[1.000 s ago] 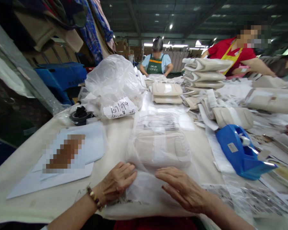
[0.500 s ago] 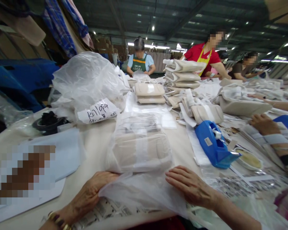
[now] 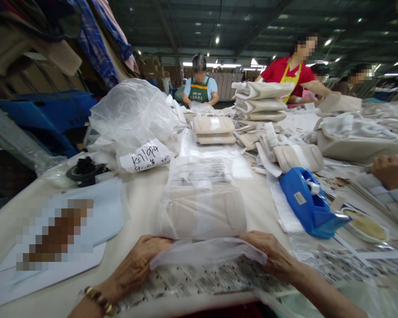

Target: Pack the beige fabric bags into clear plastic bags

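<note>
A clear plastic bag [image 3: 182, 176] lies flat on the table in front of me, with a beige folded piece [image 3: 179, 216] inside it. A white band runs down the middle of that piece, and printed lines show on the bag's far part. My left hand [image 3: 141, 258] is closed on the left corner of the bag's near end, fingertips partly hidden under the film. At the right corner, my right hand [image 3: 268, 251] grips the same edge. Between the hands, the loose bag flap [image 3: 208, 252] is folded up and lifted slightly off the table.
A blue tape dispenser [image 3: 307, 203] and a shallow dish [image 3: 366, 225] stand to the right. Left are paper sheets [image 3: 109, 205], a black tape roll [image 3: 86, 172] and a big plastic sack [image 3: 129, 115]. Beige stacks [image 3: 260, 104] lie behind. A co-worker's hand [image 3: 391, 170] is far right.
The bag's loose near end has been drawn up and folded back toward the beige piece. My right hand has closed on its corner. The whole view has shifted slightly.
</note>
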`<state>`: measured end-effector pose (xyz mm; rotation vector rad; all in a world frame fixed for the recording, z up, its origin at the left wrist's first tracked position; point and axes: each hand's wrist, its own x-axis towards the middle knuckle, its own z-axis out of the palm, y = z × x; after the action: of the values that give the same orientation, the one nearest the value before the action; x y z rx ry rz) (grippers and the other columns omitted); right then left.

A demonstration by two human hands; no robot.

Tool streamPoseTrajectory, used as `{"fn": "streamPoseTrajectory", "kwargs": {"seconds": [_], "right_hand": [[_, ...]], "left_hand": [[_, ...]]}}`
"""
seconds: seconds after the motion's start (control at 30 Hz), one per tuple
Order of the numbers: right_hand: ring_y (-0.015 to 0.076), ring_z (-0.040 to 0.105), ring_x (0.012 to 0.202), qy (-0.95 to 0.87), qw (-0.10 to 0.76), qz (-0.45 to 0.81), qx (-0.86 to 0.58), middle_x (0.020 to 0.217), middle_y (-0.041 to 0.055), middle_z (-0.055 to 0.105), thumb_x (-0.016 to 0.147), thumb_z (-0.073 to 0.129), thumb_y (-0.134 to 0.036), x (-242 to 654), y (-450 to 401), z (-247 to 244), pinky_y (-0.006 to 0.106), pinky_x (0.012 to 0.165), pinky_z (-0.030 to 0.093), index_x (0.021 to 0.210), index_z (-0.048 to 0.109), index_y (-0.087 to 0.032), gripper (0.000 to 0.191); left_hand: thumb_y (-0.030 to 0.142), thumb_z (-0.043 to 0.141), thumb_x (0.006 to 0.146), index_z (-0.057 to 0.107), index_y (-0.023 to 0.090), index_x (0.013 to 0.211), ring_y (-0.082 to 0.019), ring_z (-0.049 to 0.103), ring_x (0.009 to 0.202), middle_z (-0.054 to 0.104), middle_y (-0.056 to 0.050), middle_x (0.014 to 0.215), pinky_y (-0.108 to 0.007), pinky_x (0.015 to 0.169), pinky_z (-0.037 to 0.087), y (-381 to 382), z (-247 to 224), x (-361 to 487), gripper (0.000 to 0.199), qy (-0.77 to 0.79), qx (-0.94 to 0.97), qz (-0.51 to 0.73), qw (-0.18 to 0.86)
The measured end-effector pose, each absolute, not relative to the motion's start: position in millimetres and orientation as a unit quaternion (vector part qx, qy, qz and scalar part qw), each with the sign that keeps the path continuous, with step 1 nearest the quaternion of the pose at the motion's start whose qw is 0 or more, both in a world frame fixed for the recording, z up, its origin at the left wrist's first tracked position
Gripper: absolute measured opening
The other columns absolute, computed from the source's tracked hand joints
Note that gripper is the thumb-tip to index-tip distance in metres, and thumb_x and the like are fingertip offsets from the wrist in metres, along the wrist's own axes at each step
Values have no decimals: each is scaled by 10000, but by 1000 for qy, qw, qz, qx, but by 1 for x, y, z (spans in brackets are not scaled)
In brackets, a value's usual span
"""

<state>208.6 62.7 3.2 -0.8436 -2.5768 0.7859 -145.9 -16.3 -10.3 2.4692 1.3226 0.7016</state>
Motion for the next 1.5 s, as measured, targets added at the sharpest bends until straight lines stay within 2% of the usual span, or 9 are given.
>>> {"fn": "streamPoseTrajectory", "kwargs": {"seconds": [0.17, 0.3, 0.47, 0.7, 0.97, 1.13, 1.23, 1.33, 1.5], "right_hand": [[152, 615, 721, -890, 176, 254, -335, 781, 61, 670, 871, 339, -198, 209, 55, -2, 234, 649, 448, 930, 614, -182, 282], [150, 608, 616, -871, 164, 241, -394, 672, 43, 654, 883, 272, -239, 200, 60, -1, 228, 565, 420, 841, 610, -189, 345], [153, 580, 523, -806, 180, 223, -518, 547, 8, 606, 915, 206, -443, 182, 66, 0, 237, 543, 389, 674, 543, -219, 471], [160, 555, 459, -758, 206, 104, -610, 476, -1, 574, 916, 187, -519, 169, 68, -13, 247, 491, 308, 702, 586, -217, 544], [160, 549, 456, -698, 94, -28, -709, 555, 49, 644, 876, 460, -458, 153, 67, -3, 255, 471, 146, 694, 613, -203, 349], [152, 555, 460, -682, 84, -40, -725, 558, 53, 654, 874, 461, -470, 152, 69, 2, 247, 472, 138, 691, 617, -207, 356], [146, 534, 440, -675, 98, -63, -729, 510, 42, 625, 858, 477, -492, 155, 71, -4, 241, 468, 133, 664, 598, -201, 370], [135, 502, 409, -675, 128, -82, -722, 456, 24, 577, 850, 454, -535, 158, 71, -11, 230, 462, 137, 639, 570, -194, 418], [133, 474, 369, -687, 208, -103, -689, 407, 27, 531, 876, 124, -633, 162, 72, -20, 225, 450, 153, 596, 526, -190, 660]], "left_hand": [[293, 479, 851, 609, 259, 984, -130, 611, 791, 686, 19, 905, -217, 713, 476, -21, -21, -140, 189, 508, 799, 304, 109], [429, 427, 843, 638, 249, 831, -142, 601, 733, 676, 20, 797, -232, 674, 470, -18, -23, -132, 278, 592, 720, 325, 158], [581, 329, 763, 487, 215, 588, -110, 375, 452, 393, 59, 474, -227, 463, 332, -5, -18, -113, 435, 743, 527, 351, 216], [525, 320, 768, 365, 209, 539, -97, 259, 458, 270, 65, 467, -232, 495, 238, 5, -19, -101, 393, 792, 490, 335, 142], [431, 402, 780, 437, 198, 572, -99, 240, 410, 272, 51, 454, -237, 489, 141, 13, -24, -95, 314, 833, 474, 281, 44], [427, 451, 850, 515, 190, 667, -141, 394, 361, 369, 45, 396, -223, 428, 153, 10, -27, -94, 307, 824, 526, 153, -141], [453, 451, 858, 549, 147, 788, -178, 503, 440, 521, -11, 495, -245, 433, 285, 11, -29, -99, 329, 778, 546, 149, -272], [330, 519, 848, 533, 82, 1022, -209, 588, 657, 620, -116, 785, -296, 581, 428, 17, -23, -105, 303, 683, 609, 186, -357], [52, 469, 819, 425, 311, 1254, -263, 467, 1155, 512, -108, 1217, -472, 936, 381, 30, -6, -115, 508, 499, 783, 170, -331]]}}
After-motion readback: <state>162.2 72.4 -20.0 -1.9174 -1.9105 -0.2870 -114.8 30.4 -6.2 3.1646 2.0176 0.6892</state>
